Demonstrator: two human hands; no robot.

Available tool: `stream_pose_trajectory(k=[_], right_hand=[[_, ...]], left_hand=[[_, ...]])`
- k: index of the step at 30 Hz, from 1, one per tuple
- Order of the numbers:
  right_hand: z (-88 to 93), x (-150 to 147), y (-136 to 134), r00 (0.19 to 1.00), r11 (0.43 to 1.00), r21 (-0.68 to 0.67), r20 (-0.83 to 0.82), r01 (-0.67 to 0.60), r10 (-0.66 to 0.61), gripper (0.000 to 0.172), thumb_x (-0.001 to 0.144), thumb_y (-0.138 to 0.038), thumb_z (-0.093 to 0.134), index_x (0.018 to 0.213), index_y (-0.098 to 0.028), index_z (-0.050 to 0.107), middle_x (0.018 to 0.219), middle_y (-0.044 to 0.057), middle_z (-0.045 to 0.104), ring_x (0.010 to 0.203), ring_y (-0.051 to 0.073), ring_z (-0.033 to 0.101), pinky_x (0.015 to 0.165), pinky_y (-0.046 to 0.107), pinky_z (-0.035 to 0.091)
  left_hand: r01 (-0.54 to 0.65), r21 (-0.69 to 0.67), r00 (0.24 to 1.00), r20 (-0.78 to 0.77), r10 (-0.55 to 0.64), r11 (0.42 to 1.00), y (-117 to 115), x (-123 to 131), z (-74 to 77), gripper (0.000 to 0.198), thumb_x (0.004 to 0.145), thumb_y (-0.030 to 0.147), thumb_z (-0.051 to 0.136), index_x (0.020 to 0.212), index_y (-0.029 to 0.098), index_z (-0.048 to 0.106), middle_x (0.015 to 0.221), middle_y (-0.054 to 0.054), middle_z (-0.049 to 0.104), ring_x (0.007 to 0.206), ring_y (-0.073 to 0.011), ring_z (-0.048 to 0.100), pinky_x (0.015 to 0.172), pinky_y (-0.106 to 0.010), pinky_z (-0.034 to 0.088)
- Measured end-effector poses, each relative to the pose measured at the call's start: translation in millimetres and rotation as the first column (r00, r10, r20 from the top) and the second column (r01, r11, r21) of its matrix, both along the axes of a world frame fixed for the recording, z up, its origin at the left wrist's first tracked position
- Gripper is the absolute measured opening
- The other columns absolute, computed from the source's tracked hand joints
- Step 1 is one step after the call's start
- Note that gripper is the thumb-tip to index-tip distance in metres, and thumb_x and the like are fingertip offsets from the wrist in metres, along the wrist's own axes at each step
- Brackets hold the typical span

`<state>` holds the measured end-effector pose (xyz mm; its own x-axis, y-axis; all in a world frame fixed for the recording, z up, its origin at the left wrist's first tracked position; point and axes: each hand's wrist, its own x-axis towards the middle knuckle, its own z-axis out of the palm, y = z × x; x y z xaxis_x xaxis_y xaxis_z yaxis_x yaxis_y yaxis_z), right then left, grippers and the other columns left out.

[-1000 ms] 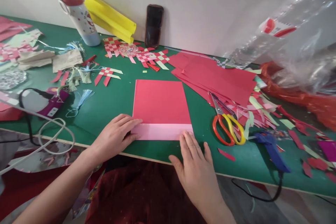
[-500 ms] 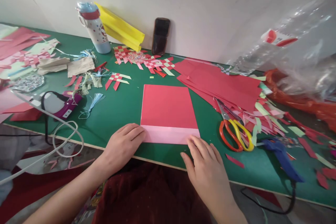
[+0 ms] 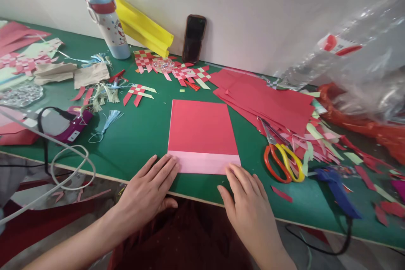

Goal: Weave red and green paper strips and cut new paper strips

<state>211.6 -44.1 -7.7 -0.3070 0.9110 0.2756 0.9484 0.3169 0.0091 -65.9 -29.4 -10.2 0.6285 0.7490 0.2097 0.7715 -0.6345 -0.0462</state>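
Note:
A red sheet of paper (image 3: 202, 128) lies flat on the green table in front of me, its near edge folded over into a pale pink strip (image 3: 204, 163). My left hand (image 3: 152, 185) rests with outstretched fingers on the left end of that strip, thumb apart near the table edge. On the strip's right end lie the fingertips of my right hand (image 3: 248, 196), its thumb held away from them; nothing is gripped. To the right, scissors (image 3: 281, 162) with one orange and one yellow handle loop lie partly on red paper.
A stack of red paper (image 3: 268, 101) and paper scraps lie to the right, near a blue glue gun (image 3: 338, 192). Behind stand a phone (image 3: 194, 39) and a bottle (image 3: 109, 25). Tassels (image 3: 109, 122), woven paper pieces (image 3: 138, 93) and a white cable (image 3: 71, 147) are leftward.
My left hand has flattened, its fingers now stretched over the strip's left end and its thumb showing. The right hand and the paper stay nearly in place. The view has shifted slightly.

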Motion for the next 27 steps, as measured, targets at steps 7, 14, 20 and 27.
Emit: stream_pose_trajectory(k=[7,14,20,27], right_hand=[[9.4,-12.6,-0.1,0.999,0.998,-0.048,-0.025,0.032,-0.033,0.041,0.099,-0.036,0.04,0.128,-0.013,0.057,0.133,0.015,0.061,0.125,0.03,0.053,0.106,0.055,0.037],[18.0,-93.3,11.9,0.961,0.959,-0.163,-0.195,-0.231,0.198,0.067,0.095,-0.052,0.045,0.144,-0.006,0.043,0.152,0.017,0.041,0.144,0.031,0.032,0.117,0.049,0.031],[6.7,-114.0,10.0,0.957,0.965,-0.141,-0.22,-0.221,0.187,0.086,0.091,-0.065,0.042,0.145,0.002,0.038,0.152,0.024,0.038,0.146,0.034,0.028,0.119,0.049,0.029],[0.9,-63.8,3.0,0.993,0.988,-0.109,-0.066,-0.106,0.099,0.09,0.09,-0.069,0.037,0.143,0.004,0.039,0.149,0.026,0.042,0.143,0.036,0.034,0.115,0.051,0.031]], left_hand=[[0.004,-0.049,1.0,0.028,-0.002,0.999,-4.5,-1.6,-3.4,0.073,0.092,0.068,0.038,0.146,0.019,0.043,0.154,-0.008,0.041,0.143,-0.0254,0.037,0.123,-0.043,0.012],[0.019,-0.019,0.992,0.121,-0.016,1.0,-3.6,-3.8,-9.6,0.052,0.103,0.045,0.024,0.144,0.022,0.048,0.151,-0.007,0.046,0.141,-0.0233,0.04,0.121,-0.043,0.021],[0.0,-0.031,0.98,0.199,0.006,1.0,-5.0,-2.3,-11.3,0.052,0.104,0.039,0.017,0.141,0.025,0.051,0.149,-0.005,0.048,0.14,-0.0207,0.042,0.12,-0.042,0.024],[-0.007,-0.041,0.998,0.064,0.01,0.999,-4.9,-2.8,-8.5,0.059,0.099,0.055,0.032,0.145,0.021,0.045,0.152,-0.008,0.044,0.142,-0.0239,0.038,0.122,-0.044,0.018]])
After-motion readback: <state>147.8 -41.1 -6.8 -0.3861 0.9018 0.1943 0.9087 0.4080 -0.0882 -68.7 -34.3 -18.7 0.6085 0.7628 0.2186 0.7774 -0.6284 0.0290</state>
